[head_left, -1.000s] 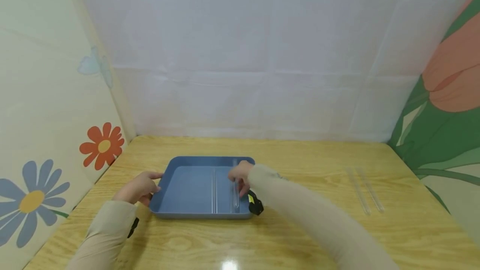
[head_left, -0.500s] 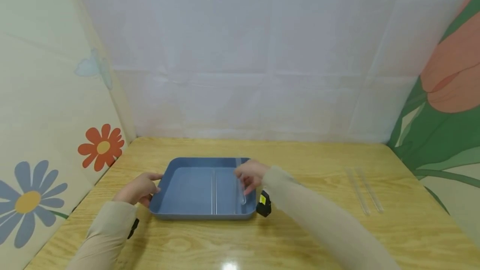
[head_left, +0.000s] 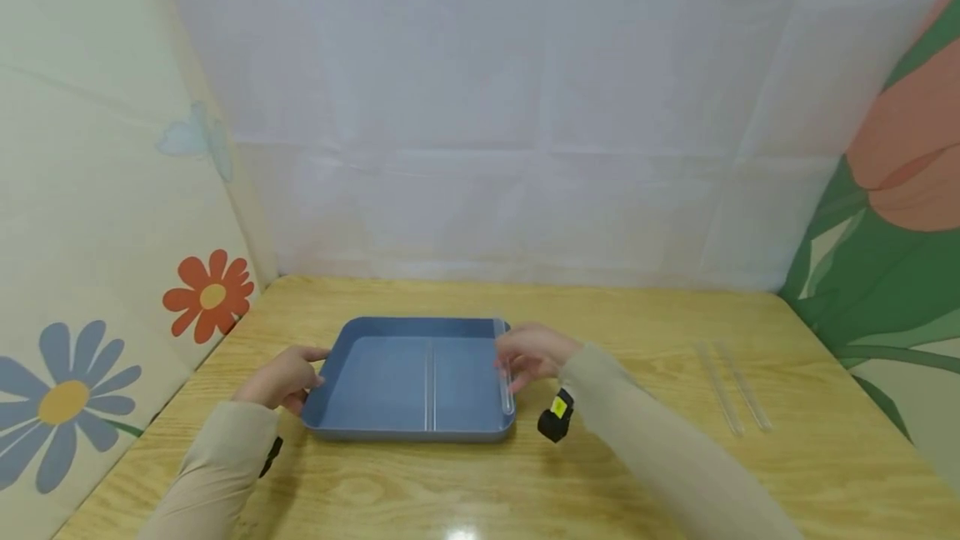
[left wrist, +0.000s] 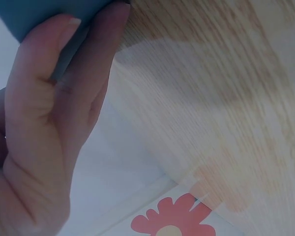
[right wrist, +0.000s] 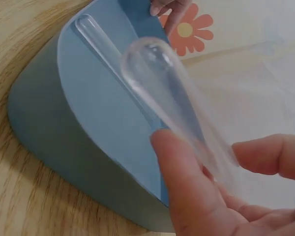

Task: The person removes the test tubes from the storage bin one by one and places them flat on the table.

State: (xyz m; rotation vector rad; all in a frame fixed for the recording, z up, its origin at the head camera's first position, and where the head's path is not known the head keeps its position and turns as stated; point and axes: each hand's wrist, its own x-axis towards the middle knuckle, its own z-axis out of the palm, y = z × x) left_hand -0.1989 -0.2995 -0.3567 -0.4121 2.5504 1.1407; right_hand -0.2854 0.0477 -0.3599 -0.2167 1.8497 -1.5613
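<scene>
A blue rectangular tray [head_left: 378,434] with raised walls lies on the table. My left hand [head_left: 279,377] holds its left wall, one fingertip over the rim; the left wrist view shows thumb and finger at the tray's edge [left wrist: 37,12]. My right hand [head_left: 534,352] pinches a clear, round-ended test tube [right wrist: 155,73] between thumb and fingers. That tube is over the tray's right wall, tilted in the right wrist view, its lower part hidden by the fingers. Another clear test tube [head_left: 430,390] lies lengthwise inside the tray, right of its middle.
Two more clear tubes [head_left: 720,390] [head_left: 744,386] lie side by side on the wooden table [head_left: 637,315] at the right. A white cloth [head_left: 480,148] hangs behind the table, and flower-printed cloths [head_left: 82,273] stand at both sides.
My right hand has lifted the test tube from the tray's right part and carried it rightward to the right wall. My left hand has stayed at the left wall.
</scene>
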